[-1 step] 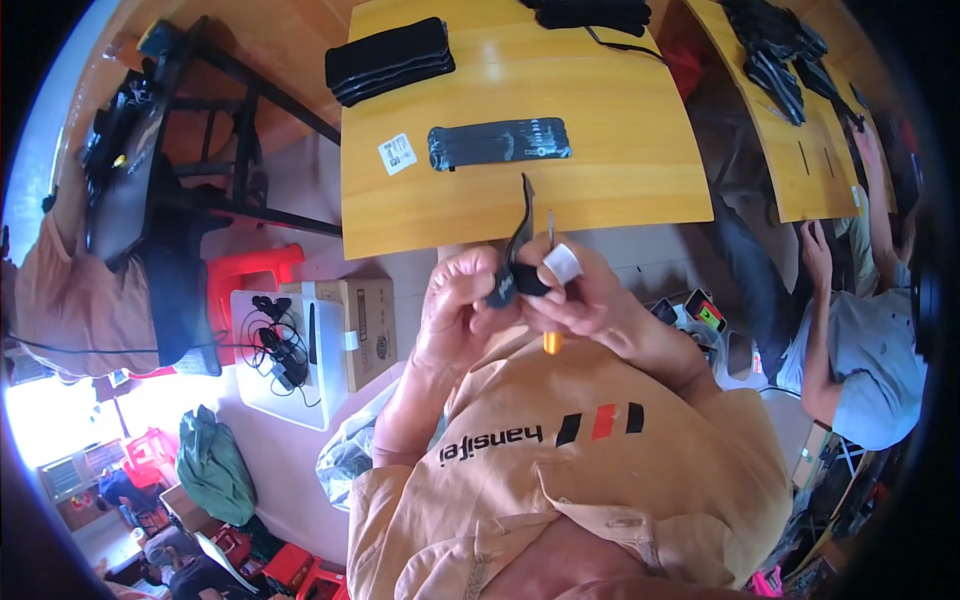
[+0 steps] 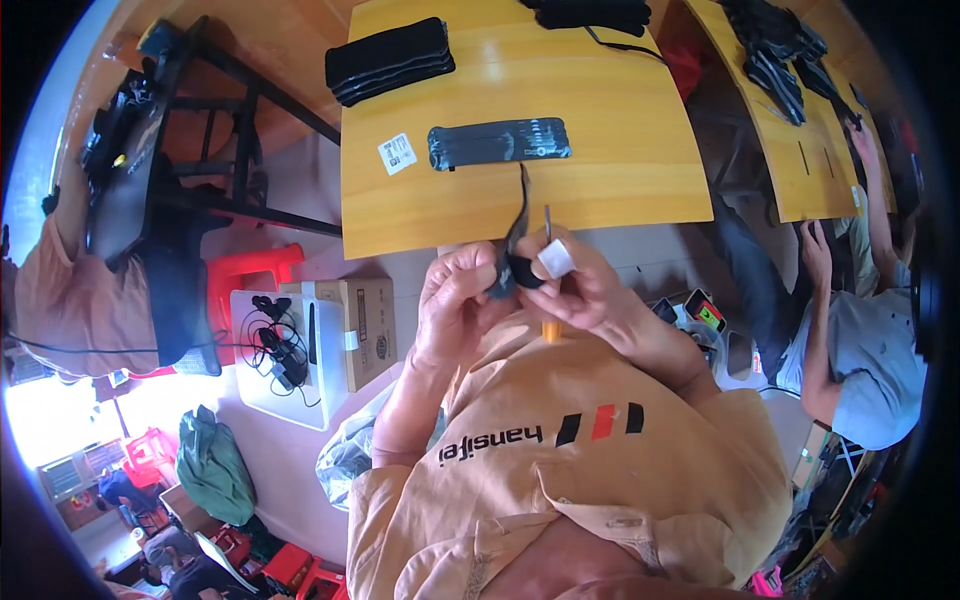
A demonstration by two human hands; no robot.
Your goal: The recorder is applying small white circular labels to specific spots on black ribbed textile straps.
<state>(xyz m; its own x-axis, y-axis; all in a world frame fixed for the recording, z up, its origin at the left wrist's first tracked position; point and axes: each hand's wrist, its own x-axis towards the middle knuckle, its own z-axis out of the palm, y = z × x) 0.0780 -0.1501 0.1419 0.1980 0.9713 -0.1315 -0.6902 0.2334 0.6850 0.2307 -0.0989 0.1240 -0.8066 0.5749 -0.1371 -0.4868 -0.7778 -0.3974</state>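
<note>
Just in front of the table's near edge, my left hand [image 2: 455, 298] is closed, pinching a dark strap [image 2: 519, 222] whose loose end stands up toward the table. My right hand [image 2: 592, 280] is closed close beside it, touching the folded black part of the strap. It also grips a slim tool with an orange handle [image 2: 551, 329]; a thin metal shaft points up out of the fingers. A small white piece like a tag [image 2: 554, 259] shows at the right fingers; what it is fixed to is hidden. Beyond the hands a flat dark sleeve-like pad [image 2: 500, 145] lies on the table.
On the wooden table [image 2: 620, 190] are a white label [image 2: 397, 153], stacked black pads [image 2: 390, 62] and more black goods [image 2: 590, 14]. To the left, a white bin [image 2: 270, 385] with cables stands by a cardboard box [image 2: 368, 335]. Another person [image 2: 850, 350] works at the right table.
Both hands have shifted slightly, and the strap's upright end reaches a little higher toward the pad. The white tag has turned flatter to view, and the orange handle sits slightly higher.
</note>
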